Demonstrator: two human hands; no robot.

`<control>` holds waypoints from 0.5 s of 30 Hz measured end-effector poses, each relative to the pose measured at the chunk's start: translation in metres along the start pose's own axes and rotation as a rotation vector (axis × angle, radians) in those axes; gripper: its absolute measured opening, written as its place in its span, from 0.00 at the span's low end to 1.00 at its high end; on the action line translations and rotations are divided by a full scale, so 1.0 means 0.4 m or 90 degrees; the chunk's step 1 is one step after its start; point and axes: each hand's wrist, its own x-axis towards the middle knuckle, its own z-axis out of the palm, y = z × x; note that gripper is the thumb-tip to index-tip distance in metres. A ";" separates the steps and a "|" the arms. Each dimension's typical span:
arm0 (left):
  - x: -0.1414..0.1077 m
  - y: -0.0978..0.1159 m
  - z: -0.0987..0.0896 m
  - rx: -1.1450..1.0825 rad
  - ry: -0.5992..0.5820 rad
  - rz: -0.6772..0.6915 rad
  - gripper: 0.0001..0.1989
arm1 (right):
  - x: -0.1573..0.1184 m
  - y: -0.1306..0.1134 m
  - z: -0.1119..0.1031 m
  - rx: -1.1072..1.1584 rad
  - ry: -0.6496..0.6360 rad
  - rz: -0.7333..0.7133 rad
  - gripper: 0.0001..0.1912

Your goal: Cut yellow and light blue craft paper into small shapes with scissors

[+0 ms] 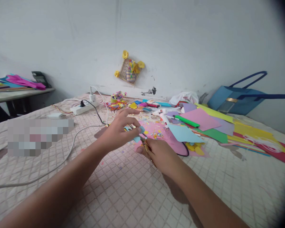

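So, two things here, both held up around the middle of the frame. The paper [142,129] is light blue and small, and it's mostly covered, so its full outline can't be made out. Bits of blue are seen just right of centre and a little lower, but whether that's one bent piece or a couple can't be told. The scissors [146,147] are gripped just below and to the right, metal with gold-looking handles, tilted so the blades are aimed toward the upper left, right by the paper. Whether it's actually being bitten into is too blurred to say.
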 end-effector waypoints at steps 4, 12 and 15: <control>0.001 -0.006 0.005 -0.054 0.007 -0.018 0.06 | 0.002 0.006 0.001 -0.002 -0.013 0.003 0.25; 0.008 -0.016 0.003 -0.242 0.056 -0.127 0.06 | 0.000 0.016 -0.008 -0.066 -0.021 0.013 0.27; 0.009 -0.013 0.000 -0.278 0.075 -0.149 0.06 | 0.002 0.024 -0.031 -0.135 0.019 0.052 0.26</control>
